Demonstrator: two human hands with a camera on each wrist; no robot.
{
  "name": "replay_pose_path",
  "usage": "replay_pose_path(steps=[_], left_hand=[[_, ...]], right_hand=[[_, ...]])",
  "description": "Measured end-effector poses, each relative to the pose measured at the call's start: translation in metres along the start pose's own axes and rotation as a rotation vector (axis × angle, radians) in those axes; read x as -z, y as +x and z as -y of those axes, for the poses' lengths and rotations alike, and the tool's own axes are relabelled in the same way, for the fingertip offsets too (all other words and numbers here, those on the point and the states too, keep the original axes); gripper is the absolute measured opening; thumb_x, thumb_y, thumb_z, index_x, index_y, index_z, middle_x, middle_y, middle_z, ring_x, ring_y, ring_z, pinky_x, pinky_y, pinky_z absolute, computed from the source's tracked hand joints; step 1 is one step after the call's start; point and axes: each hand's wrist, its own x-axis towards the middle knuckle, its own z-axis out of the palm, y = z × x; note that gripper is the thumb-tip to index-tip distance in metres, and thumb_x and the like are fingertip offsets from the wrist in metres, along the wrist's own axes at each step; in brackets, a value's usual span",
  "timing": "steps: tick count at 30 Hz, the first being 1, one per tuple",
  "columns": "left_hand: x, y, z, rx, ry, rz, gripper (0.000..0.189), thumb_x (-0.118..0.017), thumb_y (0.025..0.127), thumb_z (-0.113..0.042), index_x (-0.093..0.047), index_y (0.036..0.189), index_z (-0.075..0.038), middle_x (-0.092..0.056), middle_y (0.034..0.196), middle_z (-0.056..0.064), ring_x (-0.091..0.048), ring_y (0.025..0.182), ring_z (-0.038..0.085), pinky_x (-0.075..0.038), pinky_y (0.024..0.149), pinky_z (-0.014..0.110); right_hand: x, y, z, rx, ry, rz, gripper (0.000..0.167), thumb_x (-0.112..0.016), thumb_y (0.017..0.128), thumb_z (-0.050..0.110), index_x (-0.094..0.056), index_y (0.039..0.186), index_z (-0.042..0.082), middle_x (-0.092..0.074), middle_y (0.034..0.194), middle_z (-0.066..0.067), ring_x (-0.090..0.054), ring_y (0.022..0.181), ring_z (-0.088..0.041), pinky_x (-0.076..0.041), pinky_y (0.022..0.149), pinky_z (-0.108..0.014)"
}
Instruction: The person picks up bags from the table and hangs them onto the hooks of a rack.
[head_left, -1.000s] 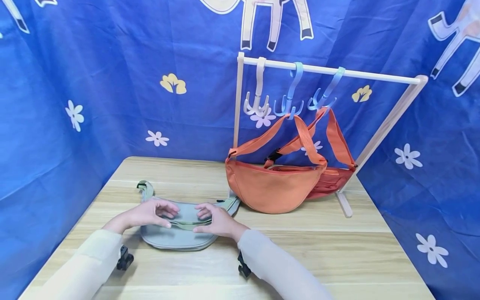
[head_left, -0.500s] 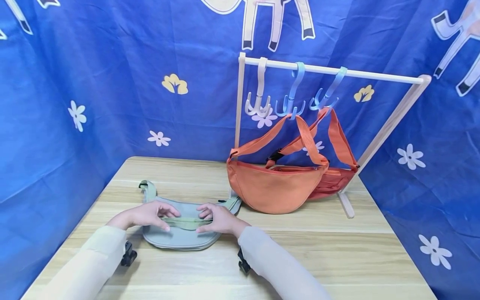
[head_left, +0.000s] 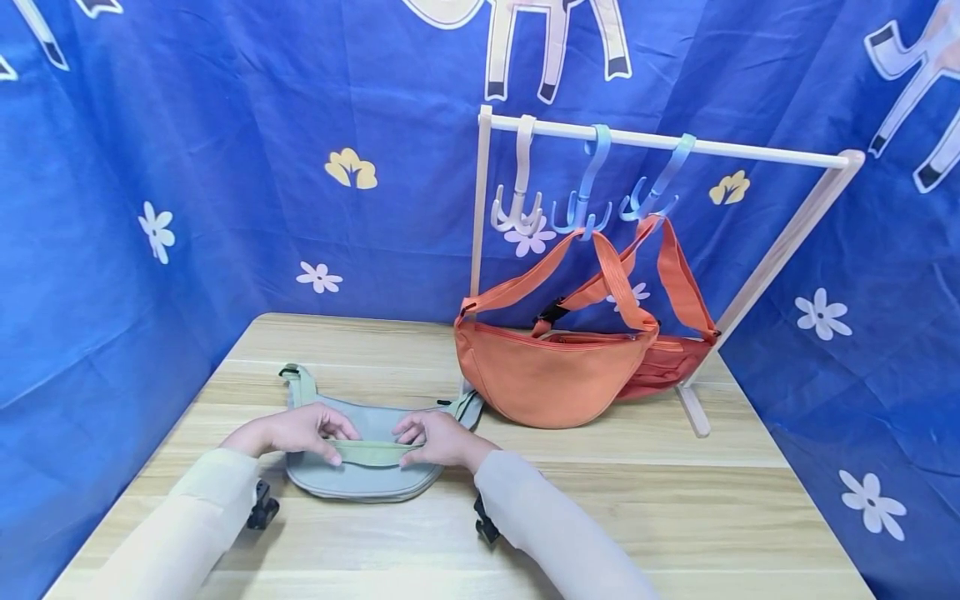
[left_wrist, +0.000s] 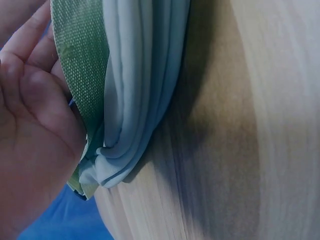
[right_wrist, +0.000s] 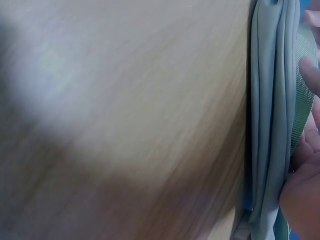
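Note:
A grey-blue crossbody bag [head_left: 352,485] lies flat on the wooden table, its light green strap [head_left: 371,454] drawn across its front. My left hand [head_left: 300,429] holds the strap's left part between thumb and fingers. At its right part my right hand [head_left: 447,440] pinches the same strap, thumb in front and fingers behind. In the left wrist view the woven strap [left_wrist: 82,60] runs along the fingers, beside the folded bag edge [left_wrist: 132,95]. The right wrist view has the bag's layered edge [right_wrist: 272,115] at the right, with the strap [right_wrist: 301,110] under the thumb.
A wooden rack [head_left: 780,237] stands at the back right. From its bar hang a white hook [head_left: 519,187] and two blue hooks. An orange bag [head_left: 555,375] and a red bag [head_left: 667,367] hang from the blue ones. A blue patterned cloth [head_left: 225,167] surrounds the table.
Both hands have closed in on the green strap, which now stands up flatter and tauter between them. The left hand has shifted slightly right. The hanging bags stay put.

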Motion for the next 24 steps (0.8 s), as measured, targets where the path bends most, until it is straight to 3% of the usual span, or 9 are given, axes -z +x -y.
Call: replay_pose_path(steps=[10, 16, 24], left_hand=[[0.001, -0.005, -0.002, -0.013, 0.035, -0.011, 0.022, -0.073, 0.079, -0.005, -0.071, 0.098, 0.006, -0.07, 0.094, 0.015, -0.061, 0.08, 0.011, -0.047, 0.07, 0.024], [0.004, -0.008, 0.0, -0.007, 0.024, -0.005, 0.019, -0.072, 0.08, -0.005, -0.071, 0.096, 0.006, -0.07, 0.092, 0.014, -0.062, 0.08, 0.01, -0.048, 0.07, 0.024], [0.01, -0.011, -0.004, -0.011, 0.025, 0.018, 0.017, -0.07, 0.083, -0.005, -0.071, 0.096, 0.005, -0.07, 0.09, 0.012, -0.059, 0.077, 0.008, -0.046, 0.069, 0.023]], right_hand=[[-0.001, -0.001, 0.007, 0.04, 0.039, 0.032, 0.018, -0.076, 0.079, 0.002, -0.072, 0.097, 0.003, -0.072, 0.084, -0.005, -0.063, 0.072, 0.0, -0.048, 0.069, -0.016], [-0.002, -0.001, 0.012, 0.092, 0.015, 0.062, 0.016, -0.075, 0.08, 0.003, -0.073, 0.096, 0.001, -0.072, 0.085, -0.007, -0.06, 0.073, 0.003, -0.047, 0.068, -0.015], [-0.007, -0.003, 0.02, 0.123, 0.104, 0.071, 0.013, -0.074, 0.081, 0.001, -0.072, 0.095, 0.0, -0.07, 0.077, -0.001, -0.059, 0.069, 0.003, -0.047, 0.069, -0.015]])
